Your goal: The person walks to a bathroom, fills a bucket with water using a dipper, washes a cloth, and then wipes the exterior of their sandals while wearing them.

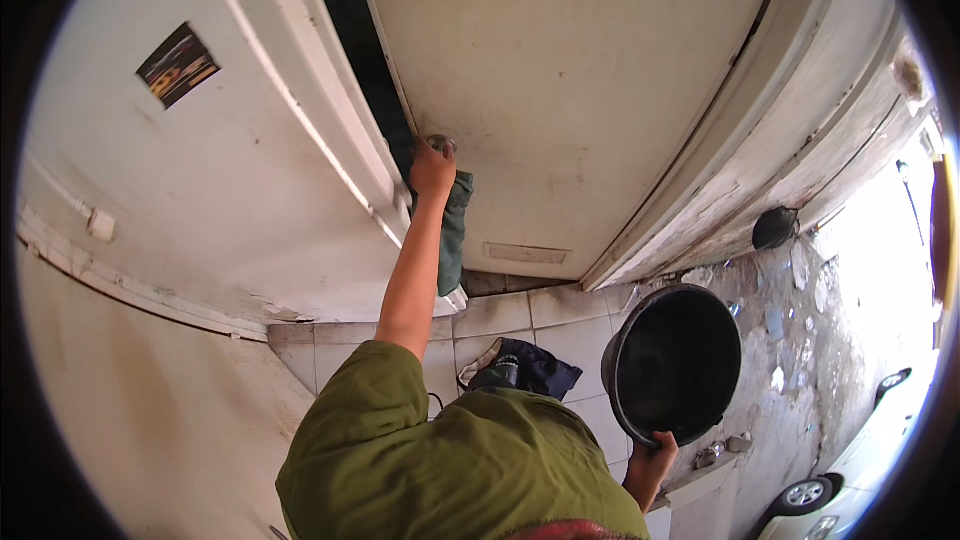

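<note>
My left hand [432, 172] reaches up to the round metal door knob [441, 143], its fingers closed on it. The cream door [570, 90] stands ajar, with a dark gap along its left edge. A dark green cloth [454, 235] hangs down right beside this hand; what it hangs from is hidden. Low at the right, my right hand [654, 454] grips the near rim of a round black basin [612, 380]. The basin is tilted and no contents show inside it.
A white frame and wall [200, 200] with a small picture stand left of the door. Pale floor tiles [495, 313] lie below. To the right are a black bucket [775, 228] by the wall, rough littered ground [800, 340] and a parked white car [850, 480].
</note>
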{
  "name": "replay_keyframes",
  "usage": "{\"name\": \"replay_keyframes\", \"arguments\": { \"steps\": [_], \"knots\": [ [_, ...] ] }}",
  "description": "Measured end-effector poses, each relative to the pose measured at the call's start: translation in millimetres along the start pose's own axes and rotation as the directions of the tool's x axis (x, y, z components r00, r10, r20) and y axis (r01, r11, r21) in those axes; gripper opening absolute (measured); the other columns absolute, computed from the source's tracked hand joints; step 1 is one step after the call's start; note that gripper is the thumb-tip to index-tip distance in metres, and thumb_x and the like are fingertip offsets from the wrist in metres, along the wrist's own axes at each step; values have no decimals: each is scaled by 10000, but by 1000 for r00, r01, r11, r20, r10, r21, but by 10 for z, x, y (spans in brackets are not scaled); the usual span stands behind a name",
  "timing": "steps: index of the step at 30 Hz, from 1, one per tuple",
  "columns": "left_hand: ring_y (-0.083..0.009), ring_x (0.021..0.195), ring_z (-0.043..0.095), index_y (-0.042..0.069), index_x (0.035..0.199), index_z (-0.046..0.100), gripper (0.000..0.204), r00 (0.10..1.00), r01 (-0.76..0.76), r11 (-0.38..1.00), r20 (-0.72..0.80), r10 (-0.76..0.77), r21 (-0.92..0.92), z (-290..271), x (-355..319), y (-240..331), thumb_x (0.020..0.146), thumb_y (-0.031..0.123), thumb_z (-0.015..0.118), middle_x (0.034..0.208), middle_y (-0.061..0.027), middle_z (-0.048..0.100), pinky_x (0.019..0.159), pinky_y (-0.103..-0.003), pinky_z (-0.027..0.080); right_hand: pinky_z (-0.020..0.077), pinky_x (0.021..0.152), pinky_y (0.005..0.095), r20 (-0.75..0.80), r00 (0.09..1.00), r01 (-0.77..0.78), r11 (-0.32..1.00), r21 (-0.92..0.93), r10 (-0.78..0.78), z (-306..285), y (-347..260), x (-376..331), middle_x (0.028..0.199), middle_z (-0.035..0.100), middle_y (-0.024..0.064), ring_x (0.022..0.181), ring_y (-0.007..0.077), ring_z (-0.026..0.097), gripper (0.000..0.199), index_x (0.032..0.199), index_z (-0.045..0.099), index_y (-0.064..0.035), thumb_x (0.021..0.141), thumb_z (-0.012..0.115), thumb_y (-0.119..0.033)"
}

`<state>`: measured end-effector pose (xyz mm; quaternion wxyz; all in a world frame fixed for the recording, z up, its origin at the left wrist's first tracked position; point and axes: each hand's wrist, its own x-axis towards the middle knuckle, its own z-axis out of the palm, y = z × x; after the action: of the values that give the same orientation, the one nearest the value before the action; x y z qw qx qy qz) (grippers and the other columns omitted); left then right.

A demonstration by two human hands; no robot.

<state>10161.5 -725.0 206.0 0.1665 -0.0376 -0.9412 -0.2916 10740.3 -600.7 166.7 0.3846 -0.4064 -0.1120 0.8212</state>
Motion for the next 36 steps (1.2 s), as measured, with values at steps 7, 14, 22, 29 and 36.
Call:
{"name": "replay_keyframes", "arguments": {
  "steps": [7, 14, 22, 29, 36],
  "knots": [
    [-366, 1057, 489, 45, 1245, 386, 447, 977, -213, 974, -31, 211, -78, 1000, 526, -338, 833, 198, 467, 1178, -237, 470, 861, -428, 427, 478, 819, 361, -94, 967, 180, 900, -398, -235, 63, 272, -65, 1000, 536, 130, 931, 242, 533, 272, 886, 502, 29, 619, 475, -17],
    [-381, 958, 538, 12, 1169, 428, 381, 993, 41, 970, 114, -14, -241, 1054, 554, 35, 813, 141, 469, 1074, -244, 533, 810, -431, 441, 473, 815, 370, 26, 976, 188, 784, -592, -215, 157, 400, 495, 976, 524, 126, 926, 242, 523, 266, 897, 500, 20, 632, 499, -2],
    [-327, 869, 587, 54, 1004, 556, 237, 987, 46, 913, 158, 20, -406, 1380, -374, -506, 824, 201, 510, 915, -156, 621, 729, -394, 471, 474, 793, 362, 6, 984, -160, 904, -396, 177, 1257, 680, 1430, 957, 557, 119, 892, 228, 549, 266, 911, 508, -19, 659, 579, 30],
    [-343, 858, 582, 50, 1054, 535, 287, 877, 154, 980, 475, -74, -130, 1500, -760, -1096, 829, 219, 485, 894, -176, 616, 732, -407, 462, 487, 776, 362, 90, 935, -241, 804, -544, 342, 2190, 1121, 2624, 979, 560, 123, 903, 261, 558, 257, 923, 499, -3, 668, 520, -19],
    [-212, 767, 619, 38, 1038, 531, 238, 830, 456, 828, 492, -263, -327, 1339, -608, -1127, 846, 163, 466, 839, -126, 621, 696, -336, 467, 492, 722, 333, 73, 908, -281, 728, -625, 413, 3425, 1536, 3508, 879, 556, 94, 823, 226, 558, 141, 819, 487, -22, 680, 484, -39]
  ]
}}
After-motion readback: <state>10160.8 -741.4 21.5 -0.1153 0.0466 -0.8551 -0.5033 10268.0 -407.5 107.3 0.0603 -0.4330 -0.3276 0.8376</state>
